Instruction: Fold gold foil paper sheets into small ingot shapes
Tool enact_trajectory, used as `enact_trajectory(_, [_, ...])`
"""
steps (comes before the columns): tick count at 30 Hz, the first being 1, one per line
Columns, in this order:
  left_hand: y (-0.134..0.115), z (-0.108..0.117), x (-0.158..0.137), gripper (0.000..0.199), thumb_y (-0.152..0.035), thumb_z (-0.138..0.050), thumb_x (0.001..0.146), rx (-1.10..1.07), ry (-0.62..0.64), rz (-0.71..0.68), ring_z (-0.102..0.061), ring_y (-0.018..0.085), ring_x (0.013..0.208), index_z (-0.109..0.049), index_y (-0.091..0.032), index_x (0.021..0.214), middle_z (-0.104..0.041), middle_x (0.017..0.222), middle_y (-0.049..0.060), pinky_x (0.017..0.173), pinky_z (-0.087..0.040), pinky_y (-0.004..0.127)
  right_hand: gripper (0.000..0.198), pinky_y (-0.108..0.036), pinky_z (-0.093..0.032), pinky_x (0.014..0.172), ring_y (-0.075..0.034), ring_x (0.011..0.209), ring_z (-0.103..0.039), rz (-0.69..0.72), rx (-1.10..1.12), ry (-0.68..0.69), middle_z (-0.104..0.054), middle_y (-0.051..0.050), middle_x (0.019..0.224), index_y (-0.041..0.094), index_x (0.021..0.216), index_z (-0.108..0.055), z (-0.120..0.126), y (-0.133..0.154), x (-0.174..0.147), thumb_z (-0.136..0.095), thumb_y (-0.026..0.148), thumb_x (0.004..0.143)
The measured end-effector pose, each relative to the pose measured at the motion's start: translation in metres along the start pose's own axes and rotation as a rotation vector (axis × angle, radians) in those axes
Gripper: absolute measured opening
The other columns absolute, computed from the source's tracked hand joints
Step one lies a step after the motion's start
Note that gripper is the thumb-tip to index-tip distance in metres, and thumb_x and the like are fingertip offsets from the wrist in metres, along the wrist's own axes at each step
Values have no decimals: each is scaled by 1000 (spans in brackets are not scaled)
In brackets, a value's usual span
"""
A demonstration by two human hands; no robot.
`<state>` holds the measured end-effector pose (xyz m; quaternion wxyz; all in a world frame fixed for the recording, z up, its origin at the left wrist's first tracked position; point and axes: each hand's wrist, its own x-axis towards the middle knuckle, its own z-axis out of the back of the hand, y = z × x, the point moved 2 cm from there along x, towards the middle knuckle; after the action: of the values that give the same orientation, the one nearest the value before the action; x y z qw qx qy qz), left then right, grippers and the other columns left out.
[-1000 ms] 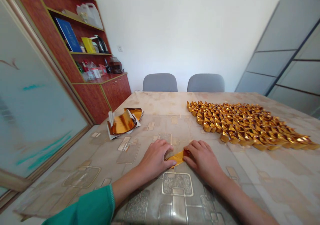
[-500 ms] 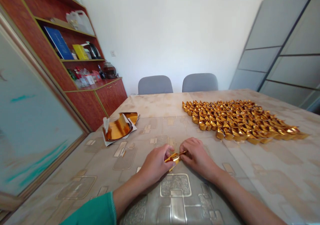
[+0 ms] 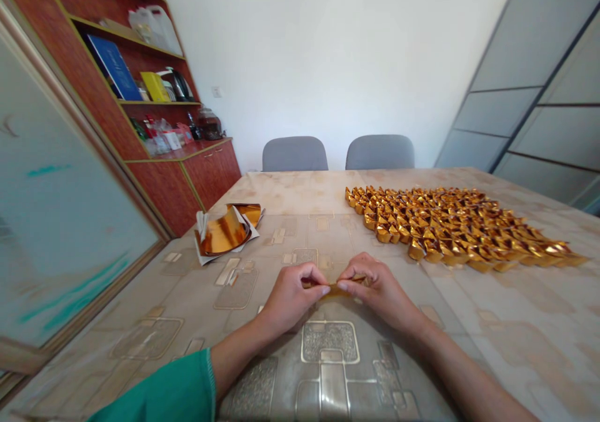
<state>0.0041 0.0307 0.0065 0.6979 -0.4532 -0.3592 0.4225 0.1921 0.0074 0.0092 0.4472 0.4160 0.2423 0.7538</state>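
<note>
Between my two hands, just above the near middle of the table, is a narrow folded piece of gold foil paper [image 3: 334,289]. My left hand [image 3: 294,294] pinches its left part between thumb and fingers. On the other side, my right hand [image 3: 375,287] pinches it too, the thumbtips almost meeting. Most of the foil is hidden behind the fingers. A stack of loose gold foil sheets [image 3: 225,234] with white backs, curled at the edges, lies to the left. Rows of folded gold foil ingots [image 3: 445,225] cover the table's right side.
The table [image 3: 290,190] has a patterned cover under a clear sheet. Two grey chairs [image 3: 294,154] stand at its far edge. To the left is a red-brown cabinet [image 3: 206,175] with shelves of household things; grey panels [image 3: 492,90] stand on the right.
My thumbs and fingertips have come together on the foil, which was tilted with its shiny face showing and is now a level strip. The view has shifted slightly.
</note>
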Motion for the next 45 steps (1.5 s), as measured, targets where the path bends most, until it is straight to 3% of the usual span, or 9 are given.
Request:
enact_trajectory(7, [-1,8,3,14,-25,-73,64,-182,14,138,-53,12,56,-64,-14,65,-62,60,0,54,-39,23,31,-31,-45,64,-18,64,-58,-277,308,-177,-63,0,64,22,62,-67,17,-25,2,-71,48,79])
enact_trajectory(11, [4,12,4,24,-32,-78,64,-302,-67,208,-49,9,52,-61,-15,67,-59,59,-2,52,-36,21,43,-32,-46,69,-19,68,-59,-321,360,-271,-65,-3,70,20,65,-64,29,-25,3,-63,59,82])
enact_trajectory(14, [5,9,5,27,-34,-79,64,-360,-61,207,-48,8,52,-61,-15,70,-57,59,-4,51,-34,20,47,-33,-46,72,-21,77,-60,-369,508,-126,-68,-6,82,20,89,-69,20,-15,2,-50,63,89])
enact_trajectory(18, [2,4,5,26,-33,-80,64,-376,25,155,-50,9,55,-63,-14,70,-59,62,-3,53,-35,21,33,-29,-38,59,-17,65,-51,-354,587,143,-61,0,72,23,81,-66,-5,-4,-2,-72,55,77])
enact_trajectory(22, [-2,6,5,25,-31,-80,65,-413,46,146,-54,10,60,-65,-14,75,-62,67,-1,59,-39,22,34,-27,-25,50,-13,53,-37,-370,626,99,-48,4,60,23,70,-58,-13,-7,-4,-79,50,71])
enact_trajectory(27, [-4,11,4,33,-23,-83,60,-413,61,144,-60,13,72,-66,-16,87,-68,82,1,65,-42,23,34,-26,-24,50,-11,52,-34,-362,620,0,-46,5,59,23,71,-57,-9,-10,-2,-79,49,69])
enact_trajectory(33, [-1,11,6,25,-18,-80,57,-320,56,104,-58,14,68,-66,-16,78,-66,75,0,64,-42,23,29,-27,-27,51,-11,54,-37,-305,631,-33,-50,5,61,22,73,-62,-8,-13,-1,-80,44,71])
enact_trajectory(39, [2,9,5,28,-18,-78,59,-351,42,107,-60,14,71,-66,-16,85,-67,80,0,66,-43,23,25,-26,-29,52,-12,57,-43,-302,701,62,-58,3,69,22,84,-63,-14,-11,-4,-78,41,76])
enact_trajectory(45, [-2,6,5,26,-17,-75,59,-277,52,87,-60,16,74,-68,-16,85,-68,81,2,67,-44,24,28,-23,-32,54,-11,62,-49,-307,824,15,-61,3,74,21,85,-62,-26,-9,-6,-82,33,71])
